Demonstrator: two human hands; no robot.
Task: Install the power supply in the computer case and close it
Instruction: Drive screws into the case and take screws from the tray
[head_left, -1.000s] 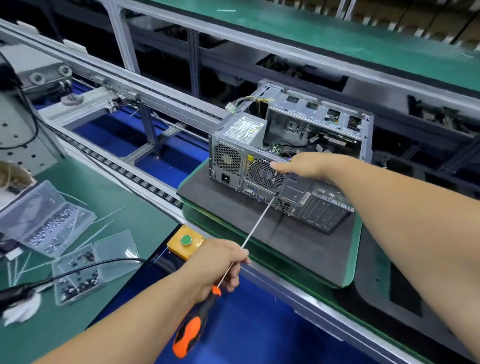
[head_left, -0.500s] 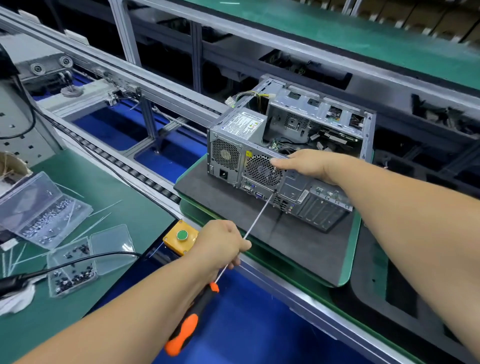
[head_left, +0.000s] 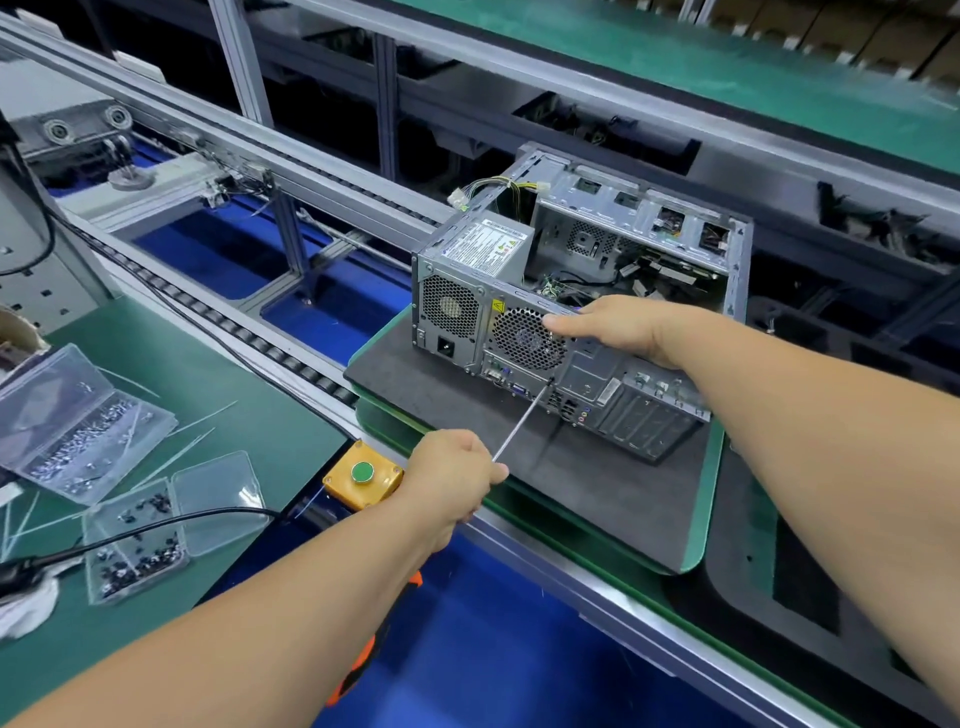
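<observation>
The computer case lies open-side up on the dark mat of the conveyor pallet, the power supply seated in its near-left corner. The left hand is wrapped round the screwdriver, tip at the rear panel below the fan grille, while the right hand presses flat-fingered on the case's top edge. That's stiff, heavy steel with sharp rims, so brace on the frame, never the grille.

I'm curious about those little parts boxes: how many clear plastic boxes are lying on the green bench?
2: a larger clear plastic box of silvery screws at far left, and a smaller open clear box of dark screws just nearer. More may lie outside the frame.
</observation>
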